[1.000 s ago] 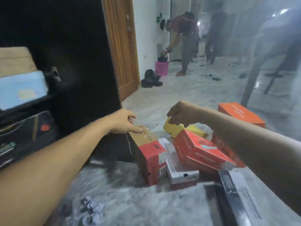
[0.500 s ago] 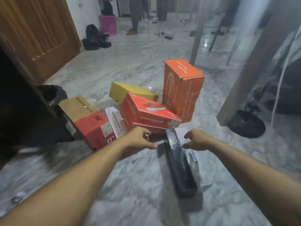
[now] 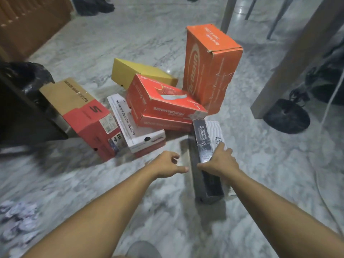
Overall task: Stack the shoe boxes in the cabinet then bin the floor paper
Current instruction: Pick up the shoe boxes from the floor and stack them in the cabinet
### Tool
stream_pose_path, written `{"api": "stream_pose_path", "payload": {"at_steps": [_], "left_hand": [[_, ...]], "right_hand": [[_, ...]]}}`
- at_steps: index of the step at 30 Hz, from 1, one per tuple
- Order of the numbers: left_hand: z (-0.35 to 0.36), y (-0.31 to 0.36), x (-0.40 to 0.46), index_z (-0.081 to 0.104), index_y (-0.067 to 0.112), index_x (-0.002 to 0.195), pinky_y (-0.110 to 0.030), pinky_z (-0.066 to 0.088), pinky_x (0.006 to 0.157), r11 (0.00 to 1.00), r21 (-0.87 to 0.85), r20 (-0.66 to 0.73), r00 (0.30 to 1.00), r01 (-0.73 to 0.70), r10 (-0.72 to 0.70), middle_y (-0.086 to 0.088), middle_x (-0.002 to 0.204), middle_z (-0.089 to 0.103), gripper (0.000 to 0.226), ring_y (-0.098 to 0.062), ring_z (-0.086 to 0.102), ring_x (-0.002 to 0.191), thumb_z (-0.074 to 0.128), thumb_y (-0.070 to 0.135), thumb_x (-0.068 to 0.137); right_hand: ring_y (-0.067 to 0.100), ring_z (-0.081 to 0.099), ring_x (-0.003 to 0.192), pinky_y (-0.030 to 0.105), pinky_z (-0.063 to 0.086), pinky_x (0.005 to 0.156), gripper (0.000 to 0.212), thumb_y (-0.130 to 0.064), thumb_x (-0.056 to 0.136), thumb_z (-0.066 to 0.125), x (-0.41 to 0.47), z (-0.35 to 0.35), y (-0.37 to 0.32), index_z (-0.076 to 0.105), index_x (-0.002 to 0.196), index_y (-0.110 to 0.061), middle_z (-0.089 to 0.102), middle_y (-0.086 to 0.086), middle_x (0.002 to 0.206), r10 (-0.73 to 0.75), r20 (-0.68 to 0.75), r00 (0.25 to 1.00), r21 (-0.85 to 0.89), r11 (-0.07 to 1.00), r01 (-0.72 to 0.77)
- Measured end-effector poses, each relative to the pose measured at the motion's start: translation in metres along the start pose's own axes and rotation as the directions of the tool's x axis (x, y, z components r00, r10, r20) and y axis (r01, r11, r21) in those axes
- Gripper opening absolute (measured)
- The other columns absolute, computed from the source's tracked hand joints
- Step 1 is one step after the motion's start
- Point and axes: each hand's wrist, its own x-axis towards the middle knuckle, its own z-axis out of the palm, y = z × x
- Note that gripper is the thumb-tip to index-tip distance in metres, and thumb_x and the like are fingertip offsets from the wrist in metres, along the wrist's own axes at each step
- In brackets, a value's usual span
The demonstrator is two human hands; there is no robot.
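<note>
Marble floor (image 3: 93, 43) carries a cluster of shoe boxes. Black sandal box (image 3: 203, 151) lies at the cluster's near edge; right hand (image 3: 219, 162) grasps its top, fingers curled over the lid. Left hand (image 3: 166, 164) hovers just beside it, fingers loosely spread, holding nothing. Behind lie a red box (image 3: 160, 101) atop a white box (image 3: 130, 127), with a tall orange box (image 3: 210, 66) standing upright. Crumpled paper (image 3: 18, 216) sits near the floor's left edge.

right hand (image 3: 220, 162) | now clasps black box (image 3: 205, 161) | left hand (image 3: 167, 164) drawn back
</note>
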Motion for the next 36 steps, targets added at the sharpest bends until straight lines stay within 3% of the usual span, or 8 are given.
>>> {"api": "stream_pose_path", "payload": {"at_steps": [4, 7, 12, 17, 20, 25, 30, 36], "left_hand": [[0.005, -0.015, -0.002, 0.047, 0.014, 0.139, -0.038, 0.053, 0.085, 0.987, -0.105, -0.014, 0.993, 0.119, -0.121, -0.004, 0.136, 0.053, 0.075, -0.021, 0.056, 0.113, 0.071, 0.053, 0.079], [0.005, -0.026, -0.004, 0.053, 0.024, 0.107, -0.038, 0.053, 0.08, 0.956, -0.224, -0.036, 0.979, 0.19, -0.203, 0.006, 0.098, 0.064, 0.036, -0.013, 0.058, 0.083, 0.064, 0.05, 0.086], [0.007, -0.044, 0.003, 0.043, 0.019, 0.118, -0.033, 0.049, 0.073, 0.909, -0.371, -0.155, 0.952, 0.193, -0.265, 0.0, 0.113, 0.061, 0.063, -0.02, 0.062, 0.096, 0.081, 0.04, 0.072], [0.019, -0.06, 0.007, 0.044, 0.013, 0.122, -0.038, 0.051, 0.088, 0.956, -0.205, -0.289, 0.92, 0.211, -0.265, -0.008, 0.12, 0.061, 0.067, -0.03, 0.059, 0.108, 0.082, 0.03, 0.069], [0.024, -0.066, 0.005, 0.048, 0.015, 0.13, -0.035, 0.048, 0.091, 0.946, -0.239, -0.38, 0.876, 0.217, -0.297, -0.007, 0.125, 0.061, 0.069, -0.029, 0.057, 0.113, 0.081, 0.033, 0.072], [0.025, -0.063, -0.006, 0.055, 0.01, 0.118, -0.035, 0.047, 0.081, 0.915, -0.261, -0.491, 0.774, 0.309, -0.401, -0.011, 0.121, 0.061, 0.051, -0.034, 0.059, 0.108, 0.07, 0.043, 0.082], [0.018, -0.08, -0.017, 0.066, 0.011, 0.093, -0.037, 0.055, 0.08, 0.849, -0.485, -0.454, 0.77, 0.209, -0.448, -0.008, 0.097, 0.071, 0.039, -0.029, 0.065, 0.088, 0.075, 0.044, 0.076], [-0.01, -0.106, -0.051, 0.06, 0.027, 0.109, -0.04, 0.055, 0.089, 0.862, -0.505, -0.506, 0.798, 0.034, -0.328, 0.01, 0.101, 0.072, 0.088, -0.015, 0.068, 0.094, 0.087, 0.052, 0.03]], "right_hand": [[0.042, 0.045, 0.124, 0.049, 0.049, 0.086, 0.121, -0.056, 0.059, 0.076, 0.003, 0.0, -0.003, 0.001, 0.147, -0.022, 0.032, 0.019, 0.141, 0.14, 0.116, 0.983, 0.414, 0.893, -0.176], [0.045, 0.051, 0.116, 0.07, 0.05, 0.08, 0.105, -0.047, 0.063, 0.082, -0.001, 0.006, 0.0, 0.015, 0.139, -0.019, 0.037, 0.011, 0.131, 0.142, 0.307, 0.941, 0.674, 0.665, -0.32], [0.052, 0.053, 0.117, 0.061, 0.051, 0.089, 0.088, -0.065, 0.078, 0.064, -0.011, 0.009, 0.011, 0.03, 0.147, -0.023, 0.031, 0.016, 0.153, 0.025, 0.537, 0.843, 0.486, 0.807, -0.334], [0.035, 0.048, 0.117, 0.044, 0.049, 0.086, 0.092, -0.049, 0.073, 0.075, 0.011, 0.001, 0.028, 0.032, 0.143, -0.006, 0.031, 0.016, 0.144, 0.21, 0.125, 0.97, 0.41, 0.879, -0.243], [0.037, 0.045, 0.122, 0.04, 0.044, 0.088, 0.102, -0.039, 0.063, 0.083, 0.025, -0.013, 0.039, 0.027, 0.141, -0.007, 0.027, 0.014, 0.144, 0.156, -0.101, 0.983, 0.301, 0.946, -0.119], [0.022, 0.063, 0.106, 0.037, 0.05, 0.095, 0.083, -0.035, 0.057, 0.091, 0.04, -0.024, 0.05, 0.051, 0.128, -0.015, 0.063, 0.002, 0.122, -0.099, 0.095, 0.991, 0.334, 0.941, 0.062], [0.022, 0.062, 0.109, 0.037, 0.05, 0.097, 0.11, -0.029, 0.05, 0.096, 0.023, -0.006, 0.042, 0.04, 0.145, -0.018, 0.062, 0.001, 0.121, -0.224, 0.182, 0.957, 0.334, 0.93, 0.155], [0.02, 0.062, 0.087, 0.026, 0.048, 0.07, 0.091, -0.015, 0.065, 0.09, -0.01, -0.001, 0.009, 0.044, 0.143, -0.013, 0.06, -0.006, 0.09, -0.361, 0.049, 0.931, 0.419, 0.854, 0.309]]}}
